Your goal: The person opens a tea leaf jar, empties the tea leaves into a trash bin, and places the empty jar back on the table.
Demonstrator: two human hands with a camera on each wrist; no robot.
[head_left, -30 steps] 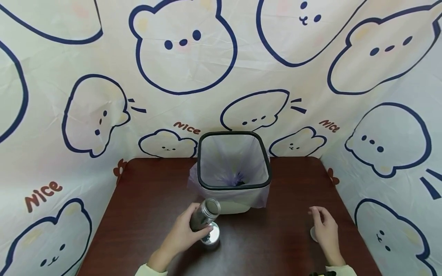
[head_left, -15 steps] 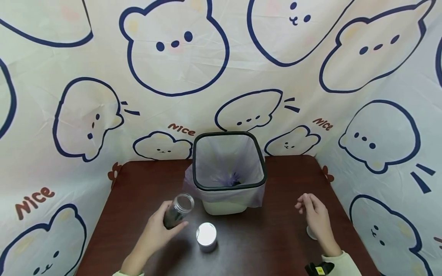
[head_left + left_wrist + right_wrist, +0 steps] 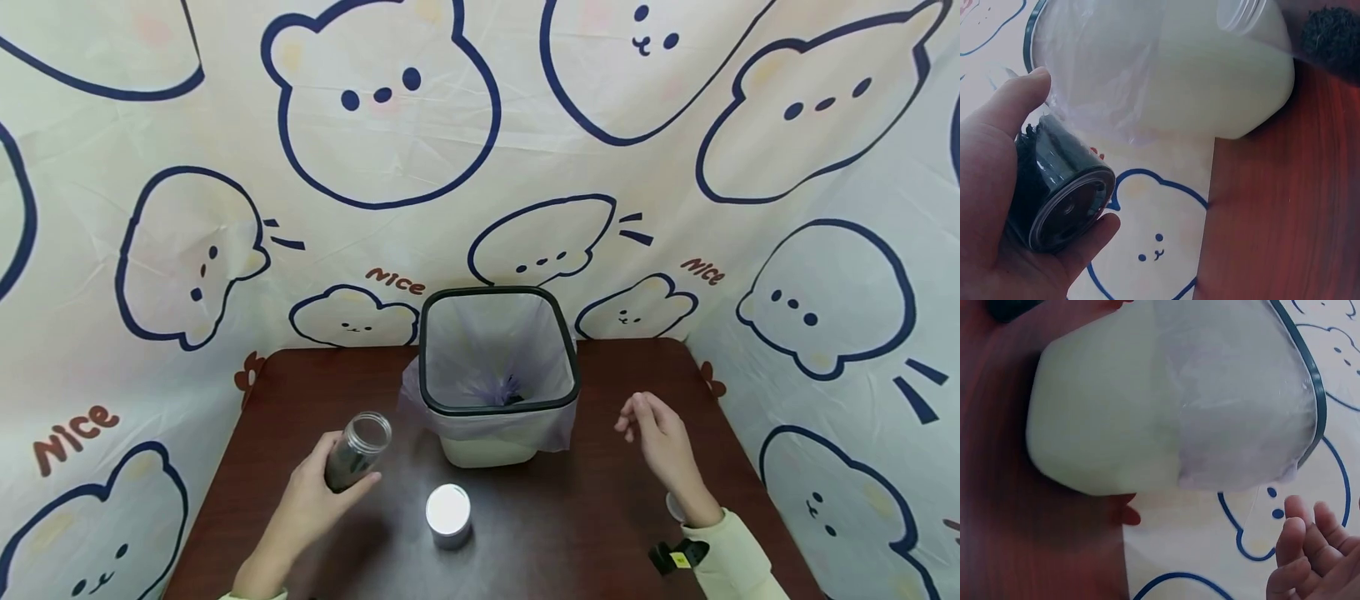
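Note:
My left hand [image 3: 303, 500] grips a clear jar [image 3: 357, 451] with dark contents, its uncapped threaded mouth tilted up and to the right. The left wrist view shows the jar's round base [image 3: 1072, 206] and dark shredded leaves behind the glass, between thumb and fingers. Right of it, a short cylinder with a shiny pale top [image 3: 448, 510] stands on the table. My right hand [image 3: 663, 442] hovers over the table's right side, fingers loosely curled and holding nothing. A pale round disc [image 3: 674, 507] lies partly hidden beneath that wrist.
A pale bin [image 3: 491, 452] with a dark rim and purple liner stands at the back middle of the brown table [image 3: 600, 517]. A clear threaded jar mouth [image 3: 1242, 14] enters the left wrist view's top edge, dark leaves beside it. A patterned cloth [image 3: 390, 150] surrounds the table.
My left hand has carried the jar left, away from the bin and the pale-topped cylinder. My right hand has moved forward and left, away from the pale disc.

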